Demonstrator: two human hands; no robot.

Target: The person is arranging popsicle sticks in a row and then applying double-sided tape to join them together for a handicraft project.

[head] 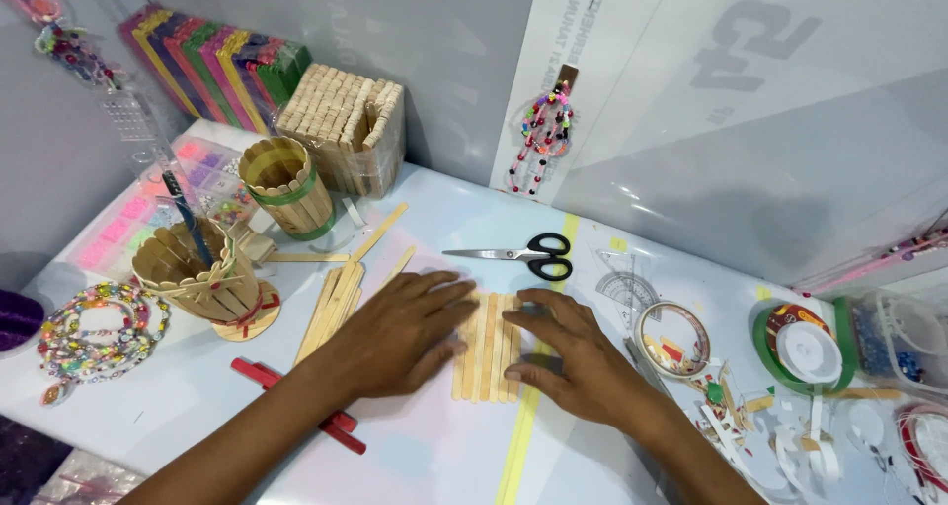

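White counter (415, 456) carried a row of flat wooden sticks (487, 352), partly hidden under both hands. Left hand (400, 332) and right hand (573, 352) lay flat, fingers spread, gripping nothing; black-handled scissors (518, 254) lay beyond.

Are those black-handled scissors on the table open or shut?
Shut. The scissors lie flat beyond the hands, their blades together in one thin line, handle loops side by side.

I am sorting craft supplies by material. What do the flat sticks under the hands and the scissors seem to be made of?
Sticks: likely bare, unpainted wood; pale tan, matte, faint grain. Scissors: shiny grey blades look like metal; glossy black handles look like plastic, though that is less sure.
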